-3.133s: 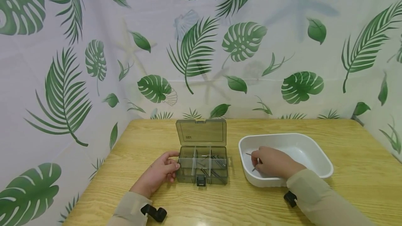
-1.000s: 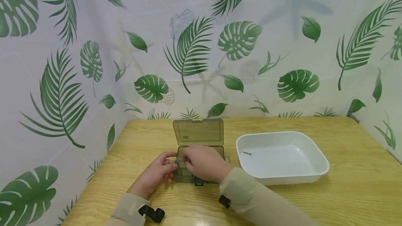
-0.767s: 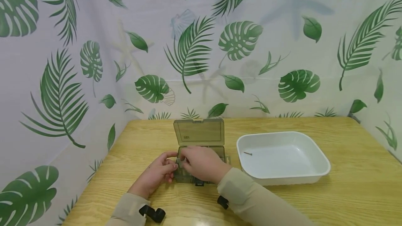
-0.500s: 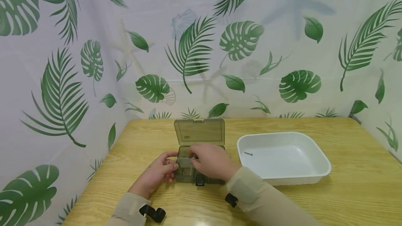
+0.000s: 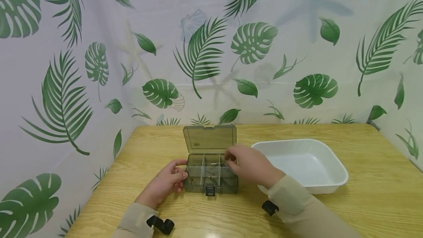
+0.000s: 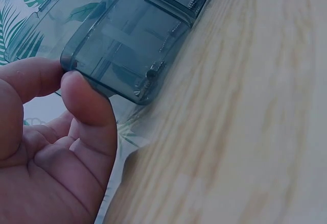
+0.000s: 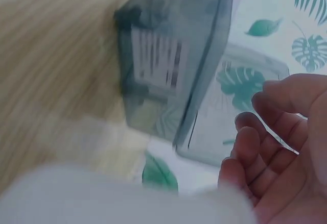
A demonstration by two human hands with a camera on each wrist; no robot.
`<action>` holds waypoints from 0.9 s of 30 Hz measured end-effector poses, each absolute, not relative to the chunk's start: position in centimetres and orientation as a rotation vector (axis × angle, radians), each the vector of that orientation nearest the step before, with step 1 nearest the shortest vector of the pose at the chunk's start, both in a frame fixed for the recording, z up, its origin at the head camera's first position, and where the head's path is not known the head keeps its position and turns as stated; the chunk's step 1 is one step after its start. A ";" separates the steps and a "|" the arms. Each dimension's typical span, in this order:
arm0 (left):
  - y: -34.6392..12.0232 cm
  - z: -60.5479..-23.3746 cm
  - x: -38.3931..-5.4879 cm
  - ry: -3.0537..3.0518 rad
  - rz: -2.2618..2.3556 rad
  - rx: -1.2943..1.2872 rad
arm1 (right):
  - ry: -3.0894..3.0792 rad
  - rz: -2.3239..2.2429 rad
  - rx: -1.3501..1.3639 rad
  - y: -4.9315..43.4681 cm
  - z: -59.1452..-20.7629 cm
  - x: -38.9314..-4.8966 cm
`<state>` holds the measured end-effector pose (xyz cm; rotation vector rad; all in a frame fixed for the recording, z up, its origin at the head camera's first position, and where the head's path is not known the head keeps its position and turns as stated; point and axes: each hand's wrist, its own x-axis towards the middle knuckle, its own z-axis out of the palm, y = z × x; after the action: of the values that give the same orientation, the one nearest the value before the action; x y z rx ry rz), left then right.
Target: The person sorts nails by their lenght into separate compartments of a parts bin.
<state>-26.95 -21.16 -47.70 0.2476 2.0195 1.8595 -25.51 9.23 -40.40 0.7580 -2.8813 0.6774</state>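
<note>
A smoky see-through compartment box (image 5: 195, 187) stands on the table with its lid (image 5: 211, 139) raised. Screws (image 6: 150, 76) lie in several of its compartments. My left hand (image 5: 166, 181) holds the box at its left end; thumb and index finger meet its corner in the left wrist view. Over the box's right end is my right hand (image 5: 252, 164). Its fingers (image 7: 248, 140) are loosely bent with nothing between them in the right wrist view. Right of the box, partly behind my right hand and forearm, sits a white tray (image 5: 297, 141).
The wooden table (image 5: 158, 139) reaches back to a leaf-print cloth (image 5: 211, 65). A black latch (image 5: 210, 190) is on the box's front. Black wrist mounts (image 5: 160, 224) show at both sleeves. The tray's near left part is hidden by my right hand and sleeve.
My right hand went from the tray into the box's left compartments, then moved right to the box's right end. A screw seen in the tray is now covered. My left hand stayed.
</note>
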 end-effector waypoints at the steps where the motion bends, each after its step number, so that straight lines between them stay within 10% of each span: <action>1: -21.1 -47.7 -26.9 2.021 1.859 0.247 | -2.877 0.675 0.750 9.8 -40.4 -25.5; 27: -21.1 -47.9 -26.7 2.033 1.857 0.249 | -3.141 0.468 0.615 19.5 -43.8 -26.3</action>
<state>-26.73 -21.08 -47.92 0.2491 2.0326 1.8568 -26.29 19.46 -43.78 0.6148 -3.1414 0.4678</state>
